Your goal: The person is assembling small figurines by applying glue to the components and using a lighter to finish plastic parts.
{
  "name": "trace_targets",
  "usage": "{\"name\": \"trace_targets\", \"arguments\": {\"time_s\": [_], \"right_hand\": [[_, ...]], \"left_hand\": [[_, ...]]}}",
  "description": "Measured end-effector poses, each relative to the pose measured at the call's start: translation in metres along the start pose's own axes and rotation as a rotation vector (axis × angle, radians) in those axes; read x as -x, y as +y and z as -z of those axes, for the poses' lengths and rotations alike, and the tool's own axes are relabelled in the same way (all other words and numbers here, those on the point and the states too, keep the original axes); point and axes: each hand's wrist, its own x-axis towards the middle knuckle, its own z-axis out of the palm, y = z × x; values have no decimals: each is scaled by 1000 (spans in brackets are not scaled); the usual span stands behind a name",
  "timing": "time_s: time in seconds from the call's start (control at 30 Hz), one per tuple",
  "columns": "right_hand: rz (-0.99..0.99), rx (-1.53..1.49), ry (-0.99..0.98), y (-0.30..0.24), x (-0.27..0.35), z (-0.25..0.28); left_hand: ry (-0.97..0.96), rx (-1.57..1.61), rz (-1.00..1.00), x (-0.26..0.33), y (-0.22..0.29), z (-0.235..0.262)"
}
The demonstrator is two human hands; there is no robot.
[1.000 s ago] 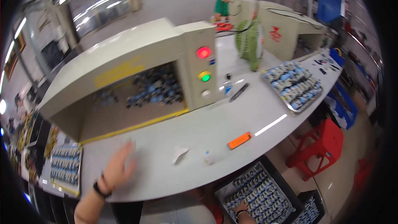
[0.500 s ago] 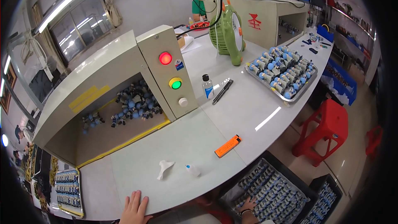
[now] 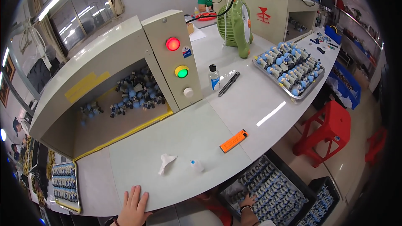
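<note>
Resting flat, fingers spread, left hand is steadying the white table edge; right hand is reaching into the black tray of small blue-grey figurines (grip cannot be told); picking singly seems advisable.

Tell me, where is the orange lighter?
In the head view, the orange lighter lies on the white table near its front edge, right of the small bottle.

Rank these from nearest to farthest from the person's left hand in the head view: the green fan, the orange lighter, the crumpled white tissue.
From the left hand, resting flat on the table edge:
1. Crumpled white tissue, just up and right of it.
2. Orange lighter, farther right, near the table's front edge.
3. Green fan, far across the table, toward the back.
</note>
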Motion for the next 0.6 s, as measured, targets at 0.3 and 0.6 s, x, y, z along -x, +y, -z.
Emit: {"name": "trace_targets", "arguments": {"time_s": [0.3,0.6], "right_hand": [[130,-210,184,7,29,20],[686,-1467,-2,-2,184,112]], "left_hand": [[28,1,4,7,-3,1],[126,510,-15,20,19,27]]}}
